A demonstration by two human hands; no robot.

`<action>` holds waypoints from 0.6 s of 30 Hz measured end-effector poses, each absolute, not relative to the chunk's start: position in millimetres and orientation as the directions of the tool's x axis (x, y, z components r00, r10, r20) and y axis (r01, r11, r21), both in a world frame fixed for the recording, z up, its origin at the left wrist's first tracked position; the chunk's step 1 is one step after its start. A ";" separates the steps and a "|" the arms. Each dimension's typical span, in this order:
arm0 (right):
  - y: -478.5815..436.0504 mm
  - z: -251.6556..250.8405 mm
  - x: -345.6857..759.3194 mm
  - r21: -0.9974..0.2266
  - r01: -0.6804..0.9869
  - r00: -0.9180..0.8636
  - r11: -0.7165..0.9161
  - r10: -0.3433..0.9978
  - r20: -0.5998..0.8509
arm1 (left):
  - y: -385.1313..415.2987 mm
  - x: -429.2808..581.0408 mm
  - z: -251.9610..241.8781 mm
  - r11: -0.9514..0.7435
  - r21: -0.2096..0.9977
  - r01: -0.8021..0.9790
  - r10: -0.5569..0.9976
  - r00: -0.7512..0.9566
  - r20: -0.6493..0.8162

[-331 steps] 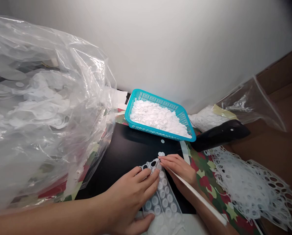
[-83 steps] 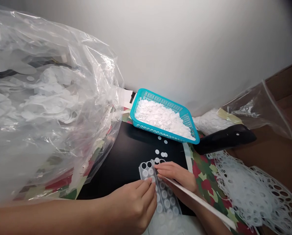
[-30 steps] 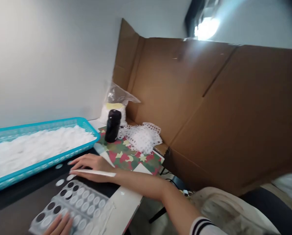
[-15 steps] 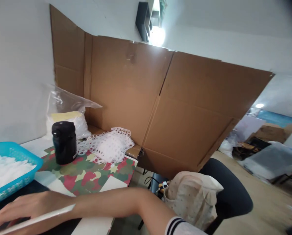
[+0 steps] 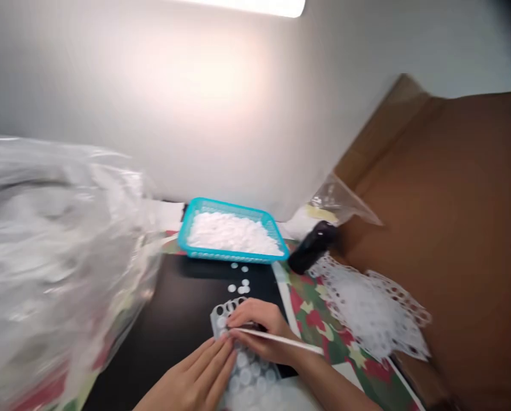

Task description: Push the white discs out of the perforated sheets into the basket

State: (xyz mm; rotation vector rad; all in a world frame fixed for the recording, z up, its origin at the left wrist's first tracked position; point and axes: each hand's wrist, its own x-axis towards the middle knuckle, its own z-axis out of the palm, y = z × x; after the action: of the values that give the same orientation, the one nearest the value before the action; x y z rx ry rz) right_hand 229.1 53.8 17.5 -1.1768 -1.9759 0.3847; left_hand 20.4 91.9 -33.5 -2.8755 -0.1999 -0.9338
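Note:
A pale sheet with round holes (image 5: 219, 311) lies on the black mat. White round discs (image 5: 246, 375) fill many of its lower holes, while holes near the top edge show dark. My left hand (image 5: 198, 374) rests on the sheet's left side, fingers stretched out and together, fingertips close to the right hand. In my right hand (image 5: 259, 325) is a slim white stick-like tool (image 5: 287, 341), pinched over the upper part of the sheet. Its working tip is hidden among the fingers. Several loose discs (image 5: 243, 285) lie on the mat beyond the sheet.
A blue basket (image 5: 238, 257) heaped with white pieces stands at the back. Right of it are a black bottle (image 5: 313, 246) and a pile of white perforated sheets (image 5: 366, 311). A large clear plastic bag (image 5: 63, 257) bulges at left; a cardboard panel (image 5: 452, 228) stands at right.
My view has swung left from the cardboard panel and chair to the mat. Both hands and the sheet are now in view; earlier only the right arm with the white tool showed.

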 end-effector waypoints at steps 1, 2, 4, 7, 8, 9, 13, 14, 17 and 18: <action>54.3 17.6 228.2 -0.618 0.583 -0.277 0.528 0.844 0.460 | 88.2 20.1 -19.1 -0.984 -0.053 0.171 0.109 0.804 0.584; 54.6 17.7 227.4 -0.630 0.567 -0.293 0.531 0.845 0.448 | 86.0 19.7 -7.6 -0.983 -0.040 0.181 0.128 0.820 0.558; 54.3 18.1 226.2 -0.644 0.547 -0.322 0.535 0.845 0.428 | 84.2 18.1 6.3 -0.987 -0.025 0.161 0.128 0.862 0.490; 53.4 17.8 225.8 -0.649 0.542 -0.338 0.534 0.846 0.413 | 83.7 15.4 10.5 -0.988 0.014 0.156 0.144 0.864 0.483; 53.3 17.3 226.0 -0.648 0.543 -0.341 0.534 0.845 0.412 | 83.8 15.0 9.8 -0.988 0.023 0.150 0.142 0.863 0.484; 53.4 16.4 226.3 -0.645 0.544 -0.343 0.536 0.844 0.412 | 83.9 14.9 8.7 -0.990 0.028 0.141 0.137 0.864 0.484; 54.5 12.1 228.0 -0.628 0.541 -0.361 0.560 0.829 0.428 | 84.3 15.5 5.4 -0.988 0.057 0.141 0.151 0.867 0.475; 54.7 11.3 228.3 -0.623 0.539 -0.367 0.567 0.824 0.431 | 84.2 15.6 5.0 -0.988 0.066 0.141 0.155 0.866 0.475; 54.8 10.8 228.9 -0.613 0.538 -0.383 0.579 0.816 0.434 | 84.1 15.7 4.1 -0.989 0.070 0.128 0.146 0.870 0.470; 54.7 11.1 229.0 -0.612 0.539 -0.386 0.579 0.815 0.432 | 84.2 15.8 3.9 -0.990 0.066 0.123 0.139 0.874 0.466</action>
State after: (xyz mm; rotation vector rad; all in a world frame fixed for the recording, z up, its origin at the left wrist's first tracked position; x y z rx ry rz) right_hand 229.0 54.7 11.1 -1.0745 -2.0856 0.4884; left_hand 15.8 84.2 3.9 -3.0744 -0.2149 -0.7685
